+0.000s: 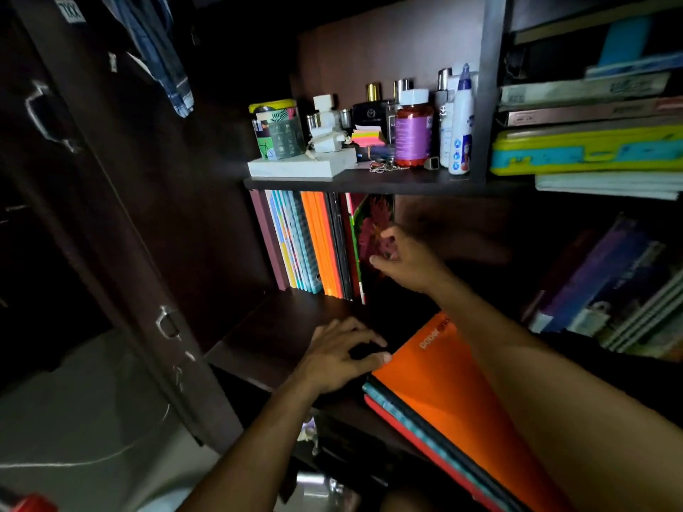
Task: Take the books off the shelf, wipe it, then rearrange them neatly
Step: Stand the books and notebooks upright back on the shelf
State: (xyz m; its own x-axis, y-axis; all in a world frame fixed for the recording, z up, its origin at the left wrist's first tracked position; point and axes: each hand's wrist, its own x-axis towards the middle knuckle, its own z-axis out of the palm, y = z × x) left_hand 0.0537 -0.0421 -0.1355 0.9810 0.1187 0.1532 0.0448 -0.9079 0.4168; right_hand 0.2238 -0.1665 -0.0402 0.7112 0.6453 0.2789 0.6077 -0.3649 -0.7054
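Note:
A row of upright books (314, 245) stands at the left of the dark lower shelf (281, 327), in pink, blue, teal, orange and black. The last in the row is a book with a flower cover (373, 216). My right hand (406, 260) reaches in and touches that cover with loosely bent fingers. A stack of notebooks with an orange one on top (454, 393) lies tilted at the shelf's front edge. My left hand (343, 356) grips the stack's upper left corner, thumb on the orange cover and fingers curled over the dark edge.
The upper shelf (369, 182) carries a tin, bottles, sticky notes and a white box. More books lie flat at upper right (587, 149) and lean at lower right (610, 290). An open cupboard door (122, 216) stands to the left.

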